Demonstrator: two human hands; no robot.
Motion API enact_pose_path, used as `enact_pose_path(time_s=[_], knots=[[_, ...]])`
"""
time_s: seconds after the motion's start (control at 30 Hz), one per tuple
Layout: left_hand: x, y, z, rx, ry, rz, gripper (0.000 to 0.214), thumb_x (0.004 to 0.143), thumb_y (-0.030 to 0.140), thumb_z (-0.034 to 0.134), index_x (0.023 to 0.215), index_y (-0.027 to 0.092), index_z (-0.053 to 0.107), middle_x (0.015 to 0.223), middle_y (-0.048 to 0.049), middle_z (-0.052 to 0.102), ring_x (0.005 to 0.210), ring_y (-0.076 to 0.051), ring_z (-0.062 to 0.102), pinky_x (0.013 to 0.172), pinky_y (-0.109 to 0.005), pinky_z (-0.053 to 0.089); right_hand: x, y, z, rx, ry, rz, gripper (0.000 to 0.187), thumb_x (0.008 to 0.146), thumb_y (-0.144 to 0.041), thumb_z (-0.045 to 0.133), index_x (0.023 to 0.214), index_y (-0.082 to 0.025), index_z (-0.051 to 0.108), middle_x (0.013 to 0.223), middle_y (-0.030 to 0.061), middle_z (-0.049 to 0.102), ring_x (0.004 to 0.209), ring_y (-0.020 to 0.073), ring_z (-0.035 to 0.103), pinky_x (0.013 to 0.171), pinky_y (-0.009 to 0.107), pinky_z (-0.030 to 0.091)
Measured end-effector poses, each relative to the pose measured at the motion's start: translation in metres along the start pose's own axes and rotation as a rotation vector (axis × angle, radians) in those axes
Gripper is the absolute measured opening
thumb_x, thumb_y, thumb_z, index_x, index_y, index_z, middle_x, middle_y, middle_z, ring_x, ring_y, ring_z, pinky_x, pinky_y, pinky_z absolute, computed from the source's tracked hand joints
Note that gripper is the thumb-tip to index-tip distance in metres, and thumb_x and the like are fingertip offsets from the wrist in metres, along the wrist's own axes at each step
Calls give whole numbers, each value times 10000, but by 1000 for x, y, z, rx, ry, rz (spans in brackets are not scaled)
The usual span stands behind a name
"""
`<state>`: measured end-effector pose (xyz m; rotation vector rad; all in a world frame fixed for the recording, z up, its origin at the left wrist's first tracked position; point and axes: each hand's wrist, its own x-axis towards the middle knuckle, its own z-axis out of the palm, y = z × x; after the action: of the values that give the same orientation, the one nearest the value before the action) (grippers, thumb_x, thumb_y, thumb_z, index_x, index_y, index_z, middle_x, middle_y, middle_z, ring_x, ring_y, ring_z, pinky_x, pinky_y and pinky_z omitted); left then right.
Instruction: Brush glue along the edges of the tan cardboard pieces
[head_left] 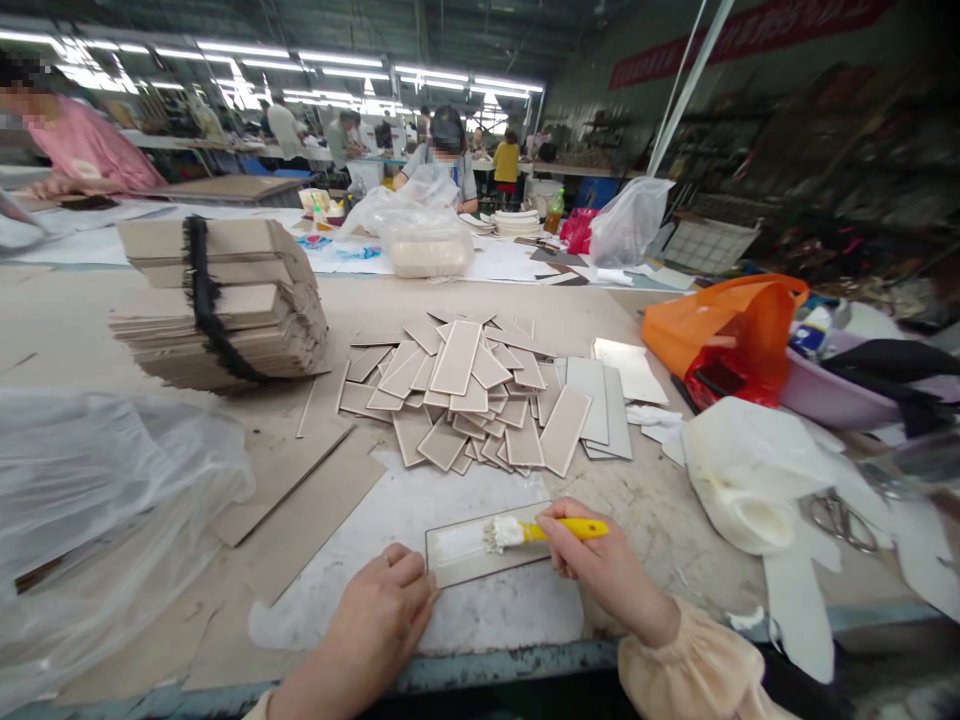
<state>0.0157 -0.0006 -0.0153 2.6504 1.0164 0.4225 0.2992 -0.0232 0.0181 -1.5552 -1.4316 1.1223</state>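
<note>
A small rectangular card [465,552] lies flat near the table's front edge, partly coated in white glue. My left hand [382,615] presses on its left end with loosely curled fingers. My right hand [600,565] grips a yellow-handled brush [540,531], whose white bristles rest on the card's middle. Just beyond lies a loose heap of similar beige cards [480,400].
A tall bundle of cardboard sheets [225,310] tied with a black strap stands at the left. Clear plastic sheeting [90,510] covers the near left. An orange bag [720,330], a white glue pouch [750,480] and scissors [840,520] lie at the right. Other people work at far tables.
</note>
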Motion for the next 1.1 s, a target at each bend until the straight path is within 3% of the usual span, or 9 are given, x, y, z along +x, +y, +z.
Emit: enact_pose_path(time_s=[0.3, 0.47, 0.57, 0.7, 0.83, 0.93, 1.1], knots=[[2, -2, 0, 18, 26, 49, 235, 945, 153, 431, 784, 192, 597, 755, -31, 555, 775, -188, 500, 662, -290, 422, -7, -2, -43, -241, 135, 8, 300, 947, -434, 478, 746, -225, 553, 524, -54, 521, 503, 144, 507, 543, 264, 395], [4, -2, -4, 12, -29, 22, 252, 946, 156, 418, 772, 189, 597, 777, -38, 563, 793, -190, 512, 678, -296, 438, -14, -5, -52, -245, 191, -41, 298, 955, -433, 495, 757, -221, 566, 547, -52, 518, 510, 130, 489, 538, 252, 379], [5, -1, -12, -2, -126, -18, 253, 940, 141, 414, 767, 187, 593, 812, -41, 574, 827, -194, 525, 710, -311, 454, -18, -9, -38, -67, 165, -29, 324, 964, -462, 497, 756, -219, 545, 537, -53, 512, 492, 120, 474, 506, 232, 377], [5, 0, -21, -38, -229, -38, 198, 924, 131, 448, 801, 189, 593, 877, -37, 586, 889, -188, 540, 776, -311, 471, -17, -11, 4, 196, 15, -1, 321, 955, -501, 506, 853, -203, 563, 564, -39, 564, 469, 111, 486, 465, 211, 390], [4, 0, -20, -42, -249, -61, 193, 934, 137, 449, 830, 185, 604, 882, -39, 596, 902, -186, 548, 782, -304, 479, -12, -7, 39, 258, -109, -9, 318, 959, -495, 502, 905, -190, 571, 592, -29, 594, 480, 103, 514, 481, 198, 416], [3, 0, -18, -38, -219, -51, 204, 945, 147, 439, 834, 182, 607, 870, -41, 598, 889, -189, 543, 766, -304, 477, -9, -3, 48, 236, -135, -3, 309, 963, -482, 500, 904, -188, 572, 591, -29, 600, 467, 98, 517, 469, 191, 412], [2, 2, -14, -18, -164, -38, 216, 943, 137, 424, 821, 182, 596, 844, -40, 589, 857, -190, 528, 735, -306, 459, -6, 0, 46, 150, -158, -19, 276, 972, -446, 490, 880, -199, 571, 577, -42, 578, 482, 104, 519, 501, 199, 429]])
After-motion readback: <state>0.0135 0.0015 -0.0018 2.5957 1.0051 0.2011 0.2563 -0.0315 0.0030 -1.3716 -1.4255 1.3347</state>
